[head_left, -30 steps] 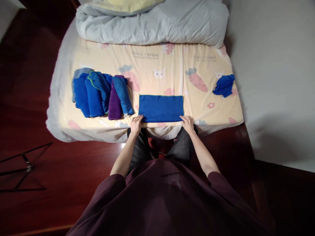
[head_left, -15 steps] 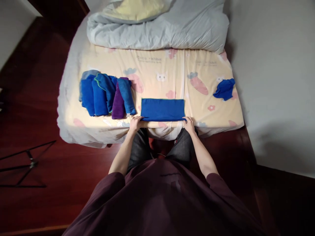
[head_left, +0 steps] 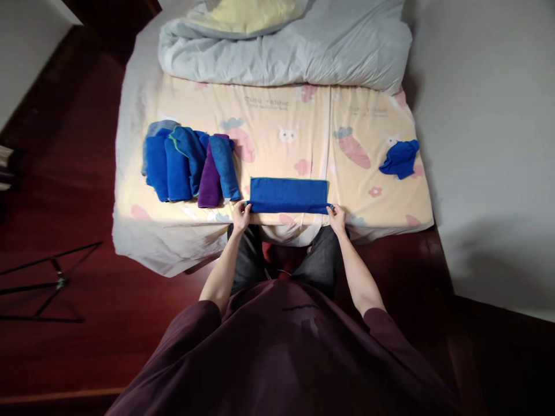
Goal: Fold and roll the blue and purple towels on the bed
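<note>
A blue towel [head_left: 288, 193] with thin green edging lies on the bed near its front edge, its near edge folded over in a narrow strip. My left hand [head_left: 241, 215] pinches the near left corner of the towel. At the near right corner, the fingers of my right hand [head_left: 337, 218] are closed on the same towel. Left of the towel, several rolled blue cloths [head_left: 177, 173] lie side by side, with a purple roll [head_left: 210, 182] and a lighter blue roll [head_left: 224, 167] at their right end.
A crumpled blue cloth [head_left: 399, 159] lies at the bed's right side. A pale quilt [head_left: 277, 58] is bunched across the back of the patterned bed sheet [head_left: 269, 144]. Black stand legs [head_left: 60, 282] show on the floor at left.
Both hands have shifted slightly, still at the towel's near corners, and the near edge now shows a folded-over strip. The camera view has shifted slightly.
</note>
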A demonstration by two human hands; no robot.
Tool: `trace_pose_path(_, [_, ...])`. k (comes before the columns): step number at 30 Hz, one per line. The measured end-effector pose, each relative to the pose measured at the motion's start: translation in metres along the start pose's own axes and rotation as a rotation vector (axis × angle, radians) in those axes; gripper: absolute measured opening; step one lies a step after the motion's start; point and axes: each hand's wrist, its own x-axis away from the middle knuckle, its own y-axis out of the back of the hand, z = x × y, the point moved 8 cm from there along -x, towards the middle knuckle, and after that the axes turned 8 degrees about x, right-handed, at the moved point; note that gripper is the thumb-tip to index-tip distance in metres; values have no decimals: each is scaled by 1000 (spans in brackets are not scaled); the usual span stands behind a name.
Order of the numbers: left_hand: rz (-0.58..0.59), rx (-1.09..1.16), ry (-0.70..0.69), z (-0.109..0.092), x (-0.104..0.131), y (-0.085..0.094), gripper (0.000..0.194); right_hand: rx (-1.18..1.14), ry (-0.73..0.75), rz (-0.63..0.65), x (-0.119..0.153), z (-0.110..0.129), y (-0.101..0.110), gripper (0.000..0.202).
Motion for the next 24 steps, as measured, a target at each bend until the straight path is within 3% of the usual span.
trace_pose_path(11, [-35, -175, 13, 6, 1, 11, 21, 121, -7, 119, 0, -12, -10, 43])
trace_pose_path(24, [-23, -130, 38, 8, 4, 10, 19, 184, -28, 113, 2, -6, -8, 37])
